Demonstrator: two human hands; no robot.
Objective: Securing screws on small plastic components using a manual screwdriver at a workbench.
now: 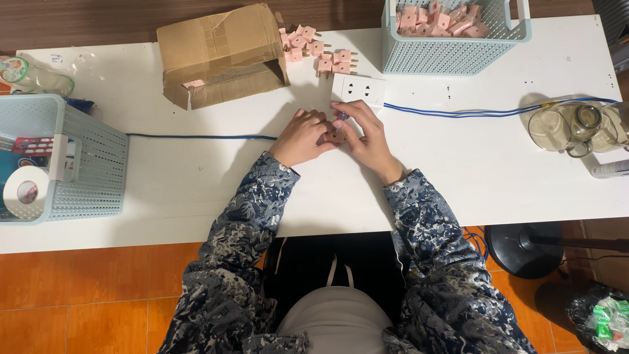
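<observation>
My left hand [303, 136] and my right hand [365, 133] meet at the middle of the white table [196, 177], both closed around a small pink plug adapter [333, 134] that is mostly hidden by the fingers. My right fingertips pinch a tiny dark part [342, 116] at its top. Just beyond the hands lies a white socket block [358, 89] with blue wires [458, 111] running right. Loose pink plug adapters [321, 52] with brass pins lie beside a torn cardboard box [219, 56].
A pale blue perforated basket [452, 46] at the back right holds several pink adapters. Another blue basket [78, 160] at the left holds a tape roll [25, 191]. Glass jars [576, 128] stand at the right edge, a clear bottle [33, 75] at the far left.
</observation>
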